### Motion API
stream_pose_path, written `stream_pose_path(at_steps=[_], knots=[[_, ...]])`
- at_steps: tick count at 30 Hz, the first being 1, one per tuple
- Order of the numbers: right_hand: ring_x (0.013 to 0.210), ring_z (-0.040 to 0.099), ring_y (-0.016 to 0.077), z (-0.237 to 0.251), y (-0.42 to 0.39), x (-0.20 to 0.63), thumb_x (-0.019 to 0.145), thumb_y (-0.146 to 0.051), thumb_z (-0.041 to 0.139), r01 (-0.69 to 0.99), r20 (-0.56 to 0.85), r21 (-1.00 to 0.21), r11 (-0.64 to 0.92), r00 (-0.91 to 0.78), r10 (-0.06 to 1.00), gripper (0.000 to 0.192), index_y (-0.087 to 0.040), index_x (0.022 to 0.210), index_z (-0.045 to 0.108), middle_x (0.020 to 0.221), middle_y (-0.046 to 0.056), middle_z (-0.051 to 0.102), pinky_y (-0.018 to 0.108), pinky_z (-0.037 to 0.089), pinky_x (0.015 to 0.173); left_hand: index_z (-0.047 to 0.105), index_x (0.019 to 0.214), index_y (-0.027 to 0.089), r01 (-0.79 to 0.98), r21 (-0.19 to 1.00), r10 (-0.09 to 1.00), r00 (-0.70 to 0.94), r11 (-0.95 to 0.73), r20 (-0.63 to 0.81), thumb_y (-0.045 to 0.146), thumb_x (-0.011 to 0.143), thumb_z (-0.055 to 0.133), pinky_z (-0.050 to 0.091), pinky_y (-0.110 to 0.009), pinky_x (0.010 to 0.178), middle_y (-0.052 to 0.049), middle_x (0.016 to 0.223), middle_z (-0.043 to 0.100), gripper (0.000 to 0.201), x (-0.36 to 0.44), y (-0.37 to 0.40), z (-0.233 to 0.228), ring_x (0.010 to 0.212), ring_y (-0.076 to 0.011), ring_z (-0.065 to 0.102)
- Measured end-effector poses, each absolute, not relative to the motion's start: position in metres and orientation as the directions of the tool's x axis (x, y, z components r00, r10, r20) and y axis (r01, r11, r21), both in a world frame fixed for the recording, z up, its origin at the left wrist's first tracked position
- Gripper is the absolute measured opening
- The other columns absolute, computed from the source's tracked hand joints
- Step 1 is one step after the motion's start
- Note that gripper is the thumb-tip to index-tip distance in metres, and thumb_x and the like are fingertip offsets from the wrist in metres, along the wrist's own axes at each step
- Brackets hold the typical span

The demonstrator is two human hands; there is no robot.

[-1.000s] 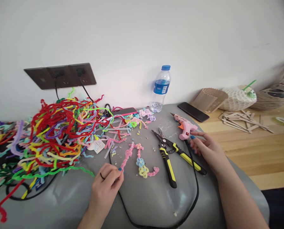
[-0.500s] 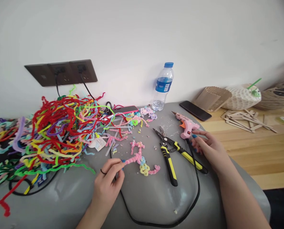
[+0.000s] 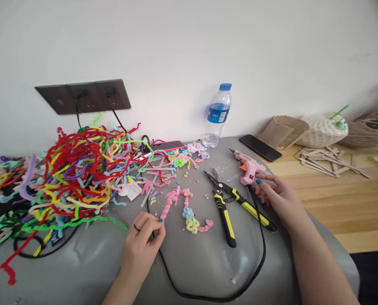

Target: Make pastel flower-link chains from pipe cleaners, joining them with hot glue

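A thin twisted pink pipe-cleaner stem (image 3: pixel 166 208) is pinched at its lower end between the thumb and fingers of my left hand (image 3: pixel 144 237). It ends in a pink pipe-cleaner flower at the top. Just right of it on the grey surface lies a curved pipe-cleaner chain (image 3: pixel 192 225) with pink, blue and yellow flowers. My right hand (image 3: pixel 276 197) rests by the handle of a pink glue gun (image 3: pixel 251 169), loosely curled with the fingers apart and not wrapped round it. Black-and-yellow pliers (image 3: pixel 228 199) lie with handles spread between the chain and that hand.
A big tangle of coloured pipe cleaners (image 3: pixel 81 173) covers the left side. A water bottle (image 3: pixel 219 116) stands against the wall, with a black phone (image 3: pixel 260 147) to its right. The glue gun's cord (image 3: pixel 208 298) loops across the front. Wooden sticks (image 3: pixel 330 160) lie farther right.
My left hand has swung the pink stem left and upright, so its flower now sits left of the chain and uncovers the blue flower. My right hand has stayed in place.
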State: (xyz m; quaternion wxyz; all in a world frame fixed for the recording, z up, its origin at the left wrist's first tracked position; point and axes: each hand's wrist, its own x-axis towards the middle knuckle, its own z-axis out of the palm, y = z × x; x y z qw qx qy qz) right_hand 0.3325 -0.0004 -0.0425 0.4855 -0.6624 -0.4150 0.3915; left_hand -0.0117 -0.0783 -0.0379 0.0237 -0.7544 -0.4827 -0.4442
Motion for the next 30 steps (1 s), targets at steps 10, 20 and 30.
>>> stream_pose_path(at_steps=[10,20,30], knots=[[0.043,0.046,0.0111,-0.041,0.0,0.33,0.063,-0.048,0.077,0.173,-0.117,-0.967,-0.188,0.352,0.929,0.045,-0.021,0.094,0.058,0.056,-0.003,0.059,0.024,0.036,0.042,0.043,0.064,0.02,0.791,0.296,0.754,0.29,-0.536,0.589,0.0,0.086,0.049,0.04,-0.021,0.057,0.002,0.063,0.044,0.03,-0.005,-0.076,-0.044,0.06,-0.0111,0.044],[0.045,0.047,0.0112,-0.046,0.001,0.332,0.068,-0.044,0.074,0.197,-0.107,-0.962,-0.187,0.357,0.928,0.041,-0.02,0.098,0.06,0.058,-0.002,0.059,0.024,0.035,0.042,0.04,0.062,0.019,0.8,0.263,0.76,0.328,-0.539,0.561,-0.003,0.085,0.048,0.036,-0.023,0.056,0.003,0.061,0.041,0.033,-0.003,-0.076,-0.048,0.059,-0.0122,0.039],[0.043,0.047,0.0108,-0.048,0.003,0.333,0.064,-0.049,0.071,0.201,-0.104,-0.961,-0.188,0.366,0.925,0.047,-0.019,0.098,0.059,0.057,-0.004,0.059,0.022,0.035,0.04,0.038,0.064,0.02,0.796,0.26,0.748,0.325,-0.547,0.579,-0.001,0.083,0.05,0.036,-0.026,0.061,0.004,0.061,0.041,0.03,-0.003,-0.075,-0.05,0.058,-0.012,0.04]])
